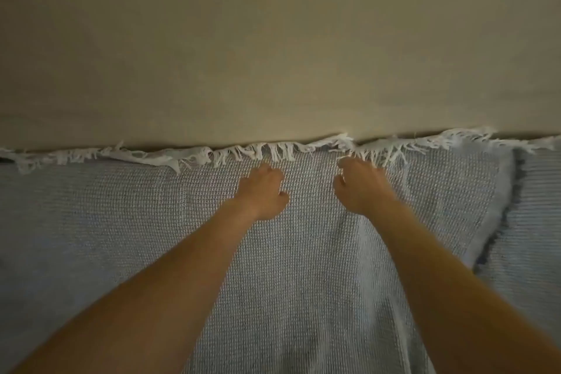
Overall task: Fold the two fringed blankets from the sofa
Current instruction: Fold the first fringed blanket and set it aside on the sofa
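Note:
A blue-grey waffle-weave blanket (303, 252) lies spread over the sofa seat. Its white fringe (273, 152) runs along the far edge, against the backrest. My left hand (264, 191) rests on the cloth just below the fringe, fingers bent, fingertips down and thumb held apart. My right hand (361, 185) rests beside it, with bent fingertips touching the fringe strands and the thumb also apart. Neither hand visibly pinches cloth. At the right a raised blanket edge (510, 200) overlaps another layer of like weave (534, 237); I cannot tell whether that layer is a separate blanket.
The beige sofa backrest (273, 39) fills the upper half of the view, directly behind the fringe. Blanket cloth covers the whole seat from left to right, down to the bottom edge of the view.

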`<state>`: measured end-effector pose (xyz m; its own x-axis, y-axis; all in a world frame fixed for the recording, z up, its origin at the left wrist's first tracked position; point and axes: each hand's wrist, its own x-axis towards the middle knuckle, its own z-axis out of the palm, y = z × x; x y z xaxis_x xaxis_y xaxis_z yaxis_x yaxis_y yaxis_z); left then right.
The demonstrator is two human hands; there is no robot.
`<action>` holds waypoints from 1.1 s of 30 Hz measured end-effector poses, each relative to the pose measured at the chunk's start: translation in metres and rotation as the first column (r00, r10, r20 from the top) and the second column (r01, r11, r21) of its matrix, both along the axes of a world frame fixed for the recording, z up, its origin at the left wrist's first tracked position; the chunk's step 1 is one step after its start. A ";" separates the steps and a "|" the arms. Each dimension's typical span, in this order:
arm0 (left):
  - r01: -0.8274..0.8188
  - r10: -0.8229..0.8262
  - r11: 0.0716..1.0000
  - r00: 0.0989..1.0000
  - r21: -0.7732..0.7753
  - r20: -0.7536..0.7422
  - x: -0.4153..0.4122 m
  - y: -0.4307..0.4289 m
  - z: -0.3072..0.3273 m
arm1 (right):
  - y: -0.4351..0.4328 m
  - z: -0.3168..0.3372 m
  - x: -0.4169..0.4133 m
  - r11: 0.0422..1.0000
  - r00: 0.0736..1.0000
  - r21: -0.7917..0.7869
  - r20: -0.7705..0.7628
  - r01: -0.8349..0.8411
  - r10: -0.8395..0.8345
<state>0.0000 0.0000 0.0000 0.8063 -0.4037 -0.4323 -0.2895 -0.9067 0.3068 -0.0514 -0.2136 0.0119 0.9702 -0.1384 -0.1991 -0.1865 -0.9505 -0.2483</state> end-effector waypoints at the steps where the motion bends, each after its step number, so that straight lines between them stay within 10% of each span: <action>1: -0.009 0.009 1.000 1.000 0.013 -0.015 0.003 -0.001 -0.007 | -0.001 -0.007 0.004 1.000 1.000 0.007 -0.017 0.010 -0.010; 21: -0.039 0.039 0.996 0.999 0.076 0.013 0.068 -0.012 -0.129 | -0.031 -0.119 0.103 0.962 0.942 -0.011 -0.198 0.274 -0.271; 28: -0.008 0.006 0.997 1.000 0.072 0.031 0.071 -0.005 -0.136 | -0.009 -0.124 0.073 0.972 0.950 -0.142 0.279 0.185 -0.140; 33: 0.026 -0.022 0.992 0.999 0.126 -0.029 0.063 -0.004 -0.126 | 0.025 -0.116 0.029 0.998 0.973 -0.040 0.227 -0.044 0.052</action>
<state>0.0632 -0.0037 -0.1261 0.7839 -0.3638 -0.5031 -0.3048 -0.9315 0.1986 -0.0225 -0.1884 -0.1046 0.9952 -0.0930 0.0318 -0.0824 -0.9659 -0.2455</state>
